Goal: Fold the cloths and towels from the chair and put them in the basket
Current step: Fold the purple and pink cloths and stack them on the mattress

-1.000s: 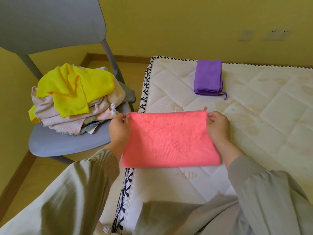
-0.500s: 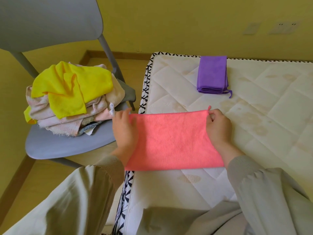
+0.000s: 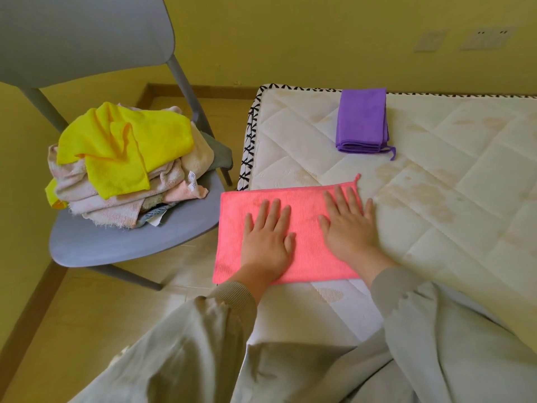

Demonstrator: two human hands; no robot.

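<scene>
A pink cloth (image 3: 308, 205), folded into a wide rectangle, lies on the near left part of the white quilted mattress (image 3: 453, 199), its left edge hanging past the mattress side. My left hand (image 3: 267, 242) lies flat on its left half with fingers straight. Flat on the right half presses my right hand (image 3: 348, 228), fingers spread, the outer finger over the cloth's right edge. A folded purple cloth (image 3: 361, 120) rests at the far edge of the mattress. To the left, a grey chair (image 3: 122, 245) holds a pile with a yellow cloth (image 3: 122, 146) on top of pale pink towels (image 3: 116, 205). No basket is in view.
The chair stands close against the mattress's left side on a wooden floor (image 3: 72, 330). A yellow wall (image 3: 319, 39) with sockets runs behind. My grey sleeves and lap fill the bottom of the view.
Both hands let go of the pink cloth's top corners and now lie flat on it. The cloth has settled onto the mattress.
</scene>
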